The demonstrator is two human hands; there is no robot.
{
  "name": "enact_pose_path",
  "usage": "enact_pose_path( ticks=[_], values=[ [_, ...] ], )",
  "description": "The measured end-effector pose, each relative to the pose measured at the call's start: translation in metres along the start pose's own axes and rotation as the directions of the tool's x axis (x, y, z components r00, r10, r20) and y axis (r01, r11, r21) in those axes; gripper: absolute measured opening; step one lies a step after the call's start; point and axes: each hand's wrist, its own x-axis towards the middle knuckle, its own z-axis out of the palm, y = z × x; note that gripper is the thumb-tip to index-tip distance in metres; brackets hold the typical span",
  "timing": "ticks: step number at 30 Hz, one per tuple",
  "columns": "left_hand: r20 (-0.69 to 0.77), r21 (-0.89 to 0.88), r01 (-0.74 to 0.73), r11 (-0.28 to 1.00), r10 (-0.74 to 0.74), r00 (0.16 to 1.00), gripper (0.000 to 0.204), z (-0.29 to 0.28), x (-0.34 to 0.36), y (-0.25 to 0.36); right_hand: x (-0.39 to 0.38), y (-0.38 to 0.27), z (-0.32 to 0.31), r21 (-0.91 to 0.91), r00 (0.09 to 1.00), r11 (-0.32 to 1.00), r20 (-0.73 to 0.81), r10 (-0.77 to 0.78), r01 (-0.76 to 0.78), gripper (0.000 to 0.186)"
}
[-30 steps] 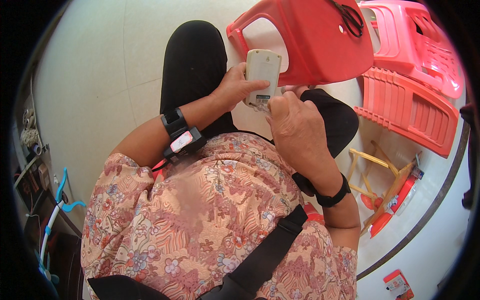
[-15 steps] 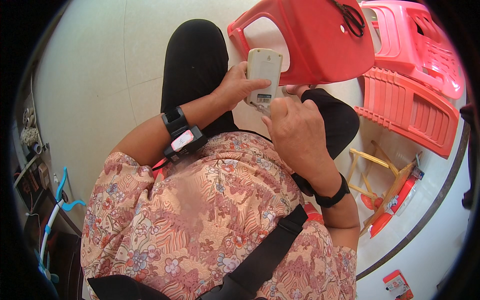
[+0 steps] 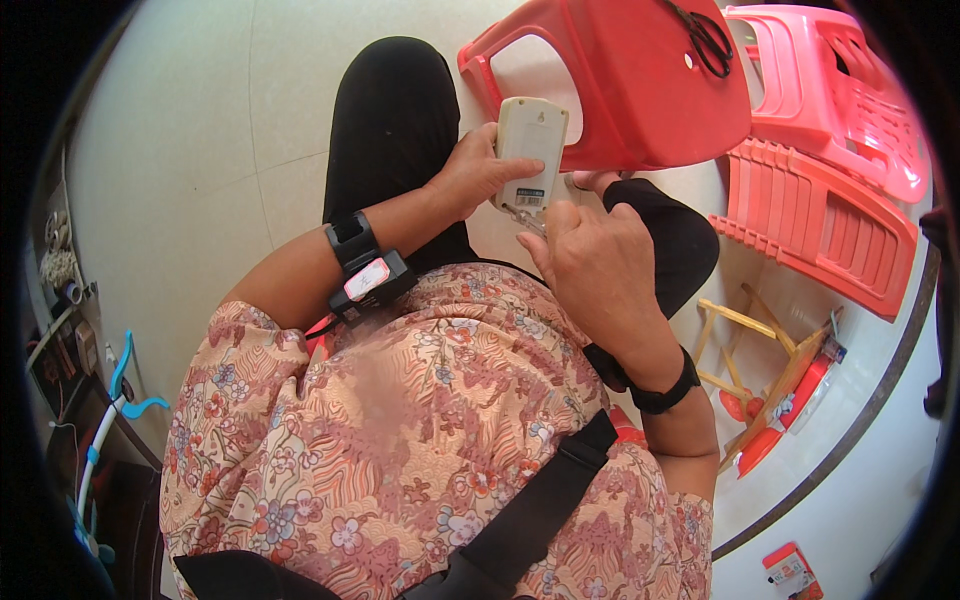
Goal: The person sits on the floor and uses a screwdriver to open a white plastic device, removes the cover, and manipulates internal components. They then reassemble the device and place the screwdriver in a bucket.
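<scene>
My left hand point(image 3: 478, 176) grips a small white plastic device with a cream rim point(image 3: 535, 142), its thumb lying across the flat back. That back carries a hanging slot near the top, screw holes at the corners and a barcode label low down. In my right hand point(image 3: 603, 268) is a slim screwdriver with a clear handle point(image 3: 531, 221). Its tip meets the device's lower left corner, and my curled fingers hide the rest of the handle.
A red plastic stool point(image 3: 650, 110) stands ahead, with black-handled scissors point(image 3: 712, 48) on its seat. To the right are a pink stool point(image 3: 840, 100), a coral plastic stool on its side point(image 3: 820, 220) and a wooden folding frame point(image 3: 770, 350). A blue-and-white stand point(image 3: 105, 430) is at far left.
My right hand has turned slightly at the screwdriver, and more of its clear handle shows. The device has shifted a touch to the right in my left hand.
</scene>
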Motion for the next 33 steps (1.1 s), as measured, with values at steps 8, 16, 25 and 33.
enact_pose_path(
  ticks=[8,16,25,33],
  values=[
    [0.0,0.012,0.006,1.0,-0.006,1.0,0.05,0.0013,-0.0013,0.0018,0.0047,0.0051,0.0045,0.045,0.983,0.997,-0.178,-0.053,0.062,0.024],
    [-0.013,0.003,-0.001,1.0,0.001,1.0,0.049,0.0017,-0.0019,0.0001,0.0019,0.0038,0.006,0.004,0.995,1.0,-0.102,0.009,-0.009,0.026],
    [-0.001,0.027,0.009,1.0,-0.009,1.0,0.047,0.0025,-0.0028,0.0028,0.0037,0.0041,0.0052,0.039,0.993,0.999,-0.116,-0.024,0.029,0.029],
    [0.015,0.004,0.007,1.0,-0.007,1.0,0.046,0.0034,-0.0034,0.0047,0.0021,0.0044,0.0014,0.085,0.986,0.986,-0.081,0.149,-0.142,0.036]
  ],
)
